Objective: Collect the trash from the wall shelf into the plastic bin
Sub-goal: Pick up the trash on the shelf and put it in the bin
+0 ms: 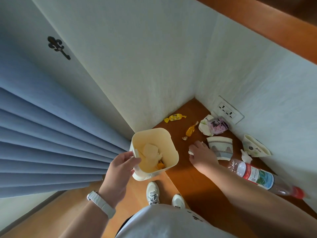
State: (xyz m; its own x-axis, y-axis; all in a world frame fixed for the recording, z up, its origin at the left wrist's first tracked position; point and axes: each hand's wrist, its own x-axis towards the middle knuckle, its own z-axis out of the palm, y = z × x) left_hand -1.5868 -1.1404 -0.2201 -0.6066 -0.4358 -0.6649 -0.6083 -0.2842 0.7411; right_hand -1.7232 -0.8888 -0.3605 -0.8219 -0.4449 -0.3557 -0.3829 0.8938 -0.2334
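Observation:
My left hand point(120, 167) grips the near rim of a cream plastic bin point(169, 143), held beside the brown wall shelf point(187, 170). Paper and an orange wrapper lie inside the bin. My right hand point(200, 155) is down on the shelf, fingers curled round a small white crumpled paper point(190, 152). Right beside it lies a flattened paper cup point(221, 148). Further back are an amber candy wrapper point(190, 130), a yellow wrapper point(175, 117) and a crumpled purple-and-white packet point(214, 125). A plastic bottle with a red cap point(260, 176) lies on its side at the right.
Another crushed paper cup point(255, 146) and a white tissue scrap point(246, 156) sit against the right wall. A wall socket point(227, 109) is above the shelf corner. Blue curtains point(51, 143) hang at the left. My shoes point(152, 193) stand on the wooden floor below the shelf edge.

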